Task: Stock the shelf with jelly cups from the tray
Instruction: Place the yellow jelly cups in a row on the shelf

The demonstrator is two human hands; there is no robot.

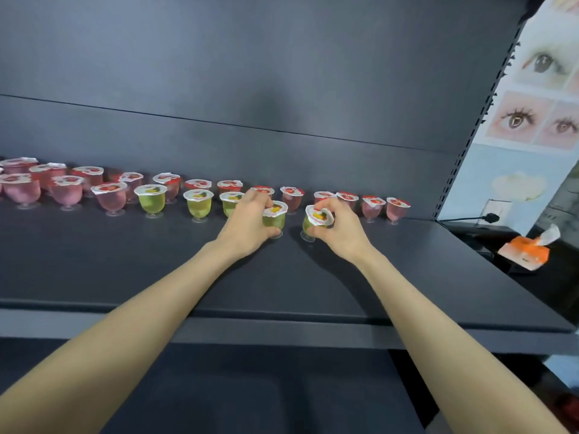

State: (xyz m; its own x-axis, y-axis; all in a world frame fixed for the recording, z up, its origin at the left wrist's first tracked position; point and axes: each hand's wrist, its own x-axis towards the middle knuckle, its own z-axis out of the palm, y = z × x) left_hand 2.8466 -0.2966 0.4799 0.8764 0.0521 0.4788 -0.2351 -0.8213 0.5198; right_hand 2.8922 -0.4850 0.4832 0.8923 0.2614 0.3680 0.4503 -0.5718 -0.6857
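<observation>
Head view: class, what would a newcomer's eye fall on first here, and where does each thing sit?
First, two hands at mid-shelf: the left hand grips an upright green cup on the shelf, and the right hand holds a tilted green cup. Behind them, pink cups line the back, with three more green cups to the left of the hands. At far right hangs a poster of eyes.

Location type: retail shop. Indicators:
- A dark metal display shelf spans from 9 to 3 o'clock.
- A matching flat back panel stands at 12 o'clock.
- A slotted upright rises at 2 o'clock.
- Sealed jelly cups stand in rows from 9 to 1 o'clock.
- A poster of eye close-ups hangs at 2 o'clock.
</observation>
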